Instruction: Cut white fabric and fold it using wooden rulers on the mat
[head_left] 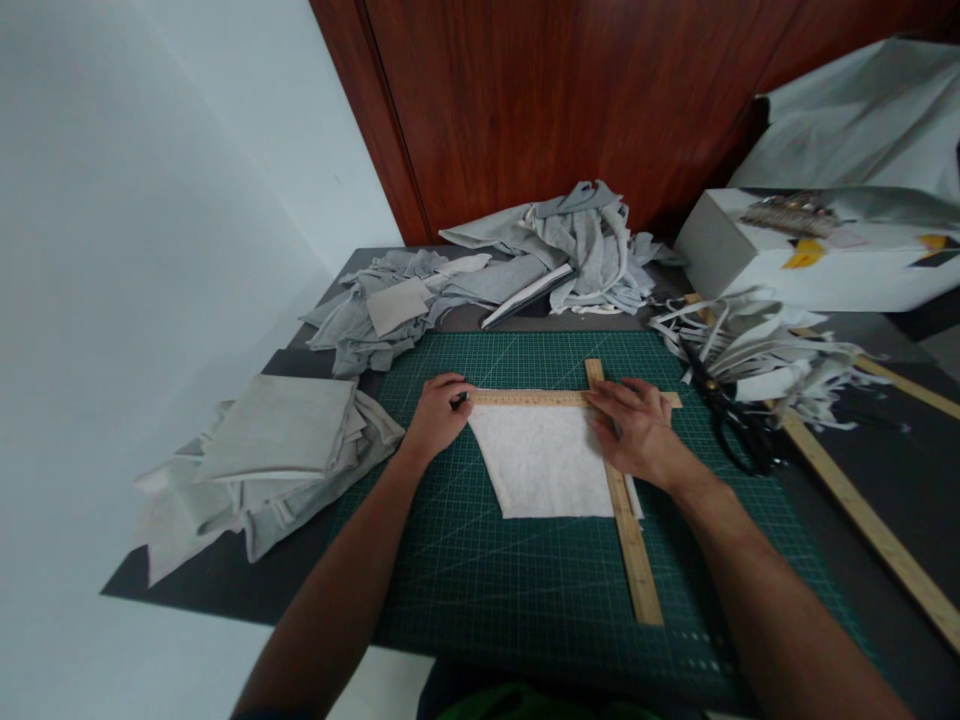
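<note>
A pale cloth piece point(547, 465) with a slanted left edge lies on the green cutting mat point(480, 580). Along its top edge runs a wooden ruler point(532, 398). A second wooden ruler point(636, 560) crosses the cloth's right part, tilted slightly. My left hand point(441, 415) is closed at the left end of the top ruler, around a small dark object that is too small to name. My right hand point(634, 425) rests over the place where the rulers meet, its fingers pressing down on them; they look spread, with nothing held between them.
Folded cloth point(277, 430) is stacked at the left. Grey scraps point(592, 245) and a dark flat object point(527, 297) lie behind the mat. Black scissors point(731, 425), cloth strips point(780, 350), a long wooden strip point(862, 515) and a white box point(832, 270) are at the right.
</note>
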